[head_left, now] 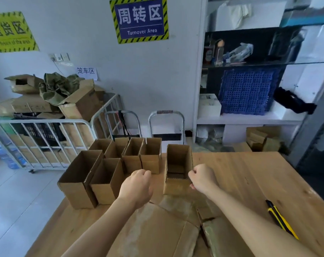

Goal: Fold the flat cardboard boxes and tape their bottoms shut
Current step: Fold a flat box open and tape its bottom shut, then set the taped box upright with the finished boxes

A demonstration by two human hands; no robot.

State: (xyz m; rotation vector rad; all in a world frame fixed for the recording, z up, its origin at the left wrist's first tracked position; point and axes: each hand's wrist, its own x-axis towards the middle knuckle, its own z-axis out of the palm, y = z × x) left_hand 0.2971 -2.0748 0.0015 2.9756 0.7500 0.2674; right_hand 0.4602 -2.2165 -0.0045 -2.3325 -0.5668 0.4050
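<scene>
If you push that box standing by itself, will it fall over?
Probably it slides or tips easily: the lone box is open-topped and looks empty, so likely light. It stands taller than wide, so a push near the rim may topple it. Its thin cardboard walls would likely bend if squeezed.

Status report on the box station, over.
Left hand curled, holding nothing. Right hand grips lone open box at its near right corner. Other folded boxes clustered to its left. Box cutter far right, not in the way.

A pale wall (94, 43) carries a blue sign (140, 19) and a yellow sign (11, 32). White shelving (250, 118) stands right, a metal cage trolley (37, 130) left on tiled floor (18, 191).
</scene>
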